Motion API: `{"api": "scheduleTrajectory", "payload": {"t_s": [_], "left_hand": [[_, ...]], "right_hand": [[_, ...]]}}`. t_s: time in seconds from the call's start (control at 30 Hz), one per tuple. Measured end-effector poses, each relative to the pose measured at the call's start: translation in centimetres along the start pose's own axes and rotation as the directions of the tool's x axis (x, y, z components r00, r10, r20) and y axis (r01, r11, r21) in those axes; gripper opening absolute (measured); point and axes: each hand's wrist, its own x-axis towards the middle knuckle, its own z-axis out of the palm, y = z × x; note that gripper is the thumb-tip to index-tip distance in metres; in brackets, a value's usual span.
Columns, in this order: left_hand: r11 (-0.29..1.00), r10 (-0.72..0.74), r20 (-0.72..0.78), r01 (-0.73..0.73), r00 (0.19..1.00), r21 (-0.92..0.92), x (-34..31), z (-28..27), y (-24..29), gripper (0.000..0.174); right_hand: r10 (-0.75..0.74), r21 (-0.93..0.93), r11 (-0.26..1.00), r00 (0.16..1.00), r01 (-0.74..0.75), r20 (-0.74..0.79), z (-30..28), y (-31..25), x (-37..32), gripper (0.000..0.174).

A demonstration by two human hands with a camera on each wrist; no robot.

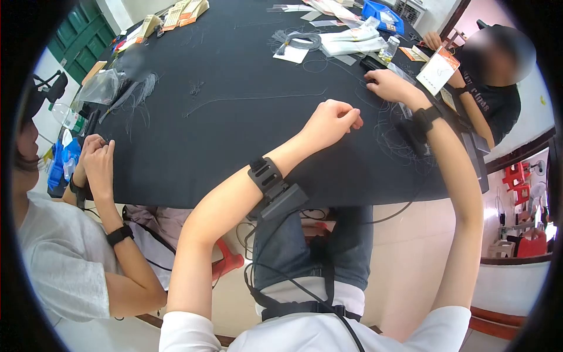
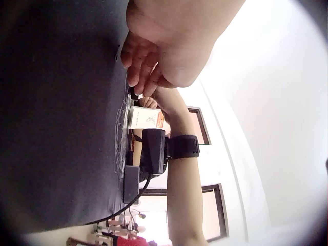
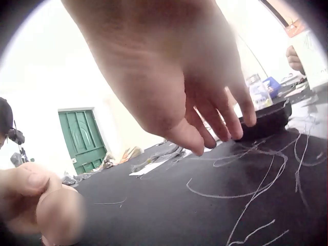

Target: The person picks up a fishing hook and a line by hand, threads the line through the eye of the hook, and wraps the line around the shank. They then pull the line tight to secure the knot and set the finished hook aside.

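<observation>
My left hand (image 1: pixel 329 124) hovers over the black table with its fingers loosely curled; nothing shows between them. The left wrist view has its fingers (image 2: pixel 141 66) hanging bent beside the tabletop. Further right, my right hand (image 1: pixel 393 87) reaches over the table, palm down. Its fingers (image 3: pixel 220 120) point down, spread and relaxed, with the tips close by a low black container (image 3: pixel 266 120). Thin grey strands (image 3: pixel 261 179) lie in loose loops on the tabletop below that hand. One longer strand (image 1: pixel 258 97) stretches across the table beyond my left hand.
A coil of grey wire (image 1: pixel 296 42), plastic packets (image 1: pixel 352 40), a small jar (image 1: pixel 389 48) and a blue basket (image 1: pixel 384 17) stand at the back right. Plastic bags (image 1: pixel 101 87) and strands lie at the left. A person sits on each side; the right one holds a printed card (image 1: pixel 438 70).
</observation>
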Motion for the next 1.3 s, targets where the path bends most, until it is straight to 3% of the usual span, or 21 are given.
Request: {"api": "scheduleTrajectory", "payload": {"t_s": [0.1, 0.23, 0.27, 0.33, 0.37, 0.47, 0.5, 0.63, 0.73, 0.9, 1.0, 1.03, 1.23, 1.3], "left_hand": [[1.0, -0.012, 0.006, 0.012, 1.0, 0.022, 0.0, 0.1, -0.1, 0.029], [1.0, -0.015, 0.016, 0.015, 1.0, -0.022, 0.1, 0.1, -0.4, 0.029], [0.999, -0.023, 0.014, 0.023, 1.0, -0.034, 0.1, 0.2, -0.5, 0.03], [0.998, -0.05, 0.03, 0.051, 0.998, -0.026, 0.0, 0.2, -0.3, 0.03], [0.997, -0.057, 0.032, 0.058, 0.998, -0.05, 0.0, 0.2, -0.3, 0.03], [0.997, -0.071, 0.036, 0.071, 0.997, -0.017, 0.0, 0.1, -0.3, 0.03], [0.996, -0.086, 0.031, 0.087, 0.996, -0.036, 0.0, 0.1, -0.3, 0.03], [0.999, -0.044, 0.02, 0.044, 0.999, 0.006, -0.1, 0.3, -0.4, 0.03], [1.0, -0.03, 0.021, 0.03, 0.999, 0.003, 0.0, 0.1, -0.5, 0.031], [0.999, -0.041, 0.012, 0.041, 0.999, -0.004, -0.1, 0.2, 0.0, 0.029], [1.0, -0.027, 0.006, 0.027, 1.0, -0.014, -0.2, 0.1, 0.0, 0.029], [1.0, -0.021, 0.002, 0.021, 1.0, -0.017, -0.2, 0.1, 0.0, 0.029], [1.0, -0.004, 0.026, 0.005, 1.0, -0.006, 0.0, 0.2, -0.5, 0.03], [1.0, 0.003, 0.023, -0.003, 1.0, -0.011, 0.0, 0.2, -0.6, 0.03]], "right_hand": [[-0.02, 0.054, 0.998, 0.996, 0.024, -0.082, 0.6, -0.8, 1.9, 0.026], [0.03, 0.05, 0.998, 0.996, -0.026, -0.081, 1.2, -0.8, 5.1, 0.024], [0.062, -0.007, 0.998, 0.998, -0.062, -0.016, 1.4, -0.9, 5.9, 0.025], [0.133, -0.057, 0.989, 0.99, -0.136, -0.055, 2.8, 0.0, 7.8, 0.025], [0.095, -0.036, 0.995, 0.992, -0.098, -0.08, 3.4, 0.9, 8.4, 0.024], [0.165, 0.15, 0.968, 0.963, -0.199, 0.213, 1.4, 0.4, 7.9, 0.02], [0.123, 0.142, 0.978, 0.971, -0.154, 0.204, 0.8, 0.3, 7.4, 0.018], [0.074, 0.426, 0.902, 0.997, -0.074, 0.018, -1.5, 0.9, 7.3, 0.02], [0.05, 0.548, 0.833, 0.997, -0.07, 0.052, -5.3, 0.9, 7.2, 0.023], [0.01, 0.425, 0.905, 0.998, 0.019, -0.065, -11.0, 0.5, 7.6, 0.024], [-0.017, 0.361, 0.928, 0.981, 0.087, -0.191, -13.0, 3.6, 10.3, 0.025], [0.168, 0.396, 0.914, 0.973, -0.093, -0.16, -15.1, -1.7, 7.3, 0.021], [0.059, 0.425, 0.891, 0.89, 0.157, -0.452, -17.3, -3.1, 9.9, 0.021], [0.042, 0.426, 0.889, 0.897, 0.167, -0.439, -17.1, -3.4, 10.6, 0.022]]}}
